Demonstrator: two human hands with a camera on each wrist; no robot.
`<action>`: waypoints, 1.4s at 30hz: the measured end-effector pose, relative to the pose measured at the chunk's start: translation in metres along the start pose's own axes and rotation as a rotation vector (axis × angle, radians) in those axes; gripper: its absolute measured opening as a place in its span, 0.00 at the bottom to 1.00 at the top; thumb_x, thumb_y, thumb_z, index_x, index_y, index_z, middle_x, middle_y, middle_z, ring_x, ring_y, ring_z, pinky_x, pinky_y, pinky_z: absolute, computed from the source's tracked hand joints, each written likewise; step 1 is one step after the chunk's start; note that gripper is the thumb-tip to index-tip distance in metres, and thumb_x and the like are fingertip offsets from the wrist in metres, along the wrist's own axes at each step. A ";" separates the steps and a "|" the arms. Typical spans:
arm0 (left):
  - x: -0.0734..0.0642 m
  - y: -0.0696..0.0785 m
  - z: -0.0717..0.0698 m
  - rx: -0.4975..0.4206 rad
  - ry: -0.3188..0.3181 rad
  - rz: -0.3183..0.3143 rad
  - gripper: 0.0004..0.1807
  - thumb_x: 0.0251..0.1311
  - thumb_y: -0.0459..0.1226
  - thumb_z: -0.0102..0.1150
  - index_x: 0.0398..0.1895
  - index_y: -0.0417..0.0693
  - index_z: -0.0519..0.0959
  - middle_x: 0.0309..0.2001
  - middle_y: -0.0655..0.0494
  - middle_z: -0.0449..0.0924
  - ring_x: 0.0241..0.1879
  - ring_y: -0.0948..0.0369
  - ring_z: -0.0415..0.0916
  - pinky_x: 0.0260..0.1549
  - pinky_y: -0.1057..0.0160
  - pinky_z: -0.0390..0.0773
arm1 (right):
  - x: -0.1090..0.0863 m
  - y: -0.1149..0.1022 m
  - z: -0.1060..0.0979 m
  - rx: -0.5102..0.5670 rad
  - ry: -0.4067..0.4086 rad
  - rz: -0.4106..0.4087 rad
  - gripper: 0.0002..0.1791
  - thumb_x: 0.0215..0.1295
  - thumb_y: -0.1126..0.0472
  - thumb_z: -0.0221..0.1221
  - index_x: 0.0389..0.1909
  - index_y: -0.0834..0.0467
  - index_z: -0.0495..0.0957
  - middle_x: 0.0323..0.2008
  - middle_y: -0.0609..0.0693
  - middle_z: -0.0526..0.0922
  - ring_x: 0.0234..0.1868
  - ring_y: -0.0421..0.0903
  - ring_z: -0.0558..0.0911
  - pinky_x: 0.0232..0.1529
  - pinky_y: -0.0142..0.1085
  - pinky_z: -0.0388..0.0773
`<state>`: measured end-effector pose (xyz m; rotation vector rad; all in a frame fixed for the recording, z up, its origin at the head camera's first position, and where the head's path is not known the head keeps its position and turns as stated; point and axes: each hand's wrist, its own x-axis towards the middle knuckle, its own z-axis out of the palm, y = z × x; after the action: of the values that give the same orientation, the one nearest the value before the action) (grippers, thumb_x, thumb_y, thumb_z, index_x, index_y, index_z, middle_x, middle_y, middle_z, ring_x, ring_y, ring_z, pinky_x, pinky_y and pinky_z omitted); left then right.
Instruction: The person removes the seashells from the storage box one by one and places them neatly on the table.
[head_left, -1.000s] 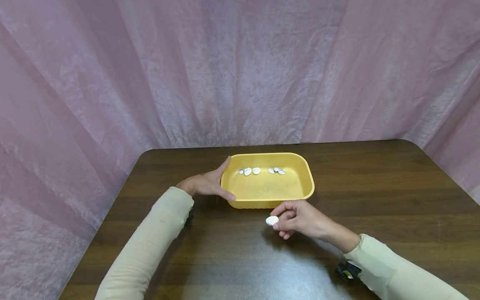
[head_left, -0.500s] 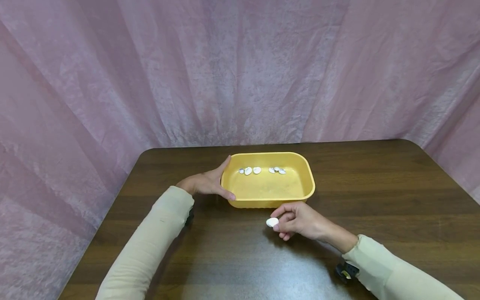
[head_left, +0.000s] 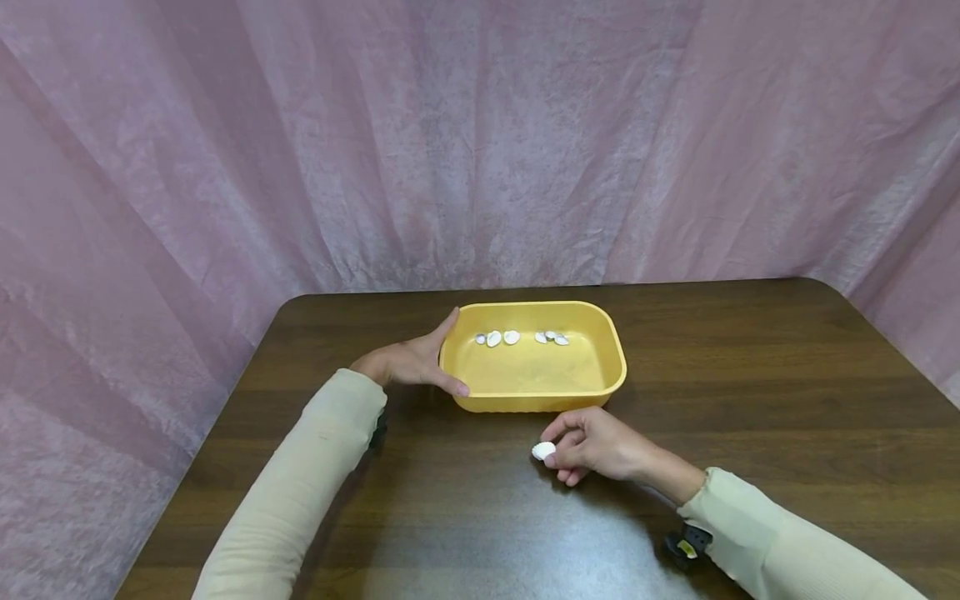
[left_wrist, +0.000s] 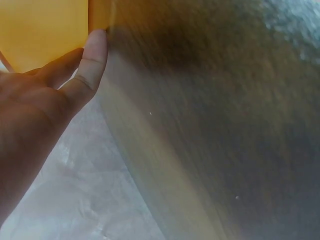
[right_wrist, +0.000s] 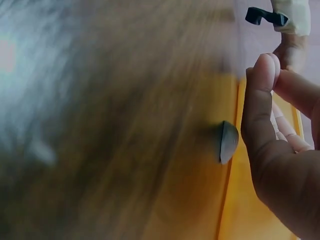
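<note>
In the head view my left hand [head_left: 408,364] grips the left end of a yellow plastic basin [head_left: 540,402], thumb at its near side and fingers by the far corner. The left wrist view shows the thumb [left_wrist: 94,60] along the outer wall. In front of the basin, my right hand [head_left: 600,444] pinches a white ridged seashell [head_left: 543,451] by thumb and forefinger, low over the table. Inside the basin, several small shells [head_left: 512,337] lie in two groups. In the right wrist view, a grey dome-shaped object [right_wrist: 229,142] shows beside the thumb; whether it is that shell, I cannot tell.
A dark brown wooden table [head_left: 750,392] with a glossy top lies under everything. Its back edge meets a pink curtain [head_left: 480,142]. A black band with a small device [head_left: 686,546] sits at the right sleeve's cuff.
My right hand, with the shell, has lowered slightly toward the table's front. The left hand keeps its grip on the basin, and the shells inside have not shifted within it.
</note>
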<state>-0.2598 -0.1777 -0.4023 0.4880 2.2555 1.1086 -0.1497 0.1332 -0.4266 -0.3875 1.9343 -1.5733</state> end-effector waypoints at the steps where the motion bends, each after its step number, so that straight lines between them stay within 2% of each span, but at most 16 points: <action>1: 0.000 0.000 0.000 -0.001 -0.001 0.002 0.77 0.46 0.46 0.80 0.78 0.63 0.21 0.80 0.51 0.34 0.72 0.54 0.52 0.72 0.50 0.48 | 0.000 0.000 0.001 -0.001 0.001 0.006 0.13 0.62 0.75 0.63 0.46 0.74 0.75 0.30 0.58 0.85 0.24 0.42 0.82 0.28 0.34 0.83; 17: 0.002 0.001 0.001 -0.015 -0.002 0.004 0.77 0.46 0.45 0.81 0.78 0.63 0.20 0.80 0.51 0.36 0.70 0.54 0.55 0.72 0.52 0.48 | 0.003 0.001 0.013 0.038 0.016 0.112 0.11 0.64 0.76 0.60 0.46 0.72 0.73 0.23 0.55 0.82 0.20 0.41 0.82 0.22 0.32 0.81; 29: 0.001 0.001 0.001 -0.009 0.001 -0.009 0.78 0.44 0.46 0.81 0.78 0.64 0.21 0.80 0.51 0.34 0.72 0.54 0.51 0.73 0.49 0.47 | 0.002 0.002 0.014 0.025 0.034 0.114 0.13 0.64 0.77 0.58 0.49 0.72 0.72 0.23 0.56 0.82 0.19 0.42 0.82 0.21 0.33 0.81; 38: 0.003 -0.001 0.001 -0.023 -0.005 -0.001 0.79 0.43 0.49 0.82 0.78 0.64 0.20 0.80 0.51 0.37 0.69 0.54 0.56 0.72 0.50 0.48 | -0.002 -0.003 0.004 0.032 0.053 0.108 0.13 0.68 0.73 0.58 0.51 0.74 0.73 0.22 0.55 0.82 0.18 0.40 0.80 0.21 0.32 0.81; 42: 0.002 -0.003 0.001 -0.029 -0.001 -0.002 0.78 0.44 0.47 0.81 0.78 0.66 0.21 0.79 0.52 0.38 0.68 0.55 0.57 0.72 0.52 0.49 | 0.000 -0.003 0.000 0.036 0.041 0.110 0.13 0.69 0.73 0.56 0.52 0.75 0.73 0.22 0.54 0.82 0.17 0.39 0.80 0.21 0.32 0.81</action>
<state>-0.2611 -0.1772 -0.4060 0.4738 2.2354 1.1384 -0.1502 0.1326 -0.4240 -0.2317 1.9214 -1.5530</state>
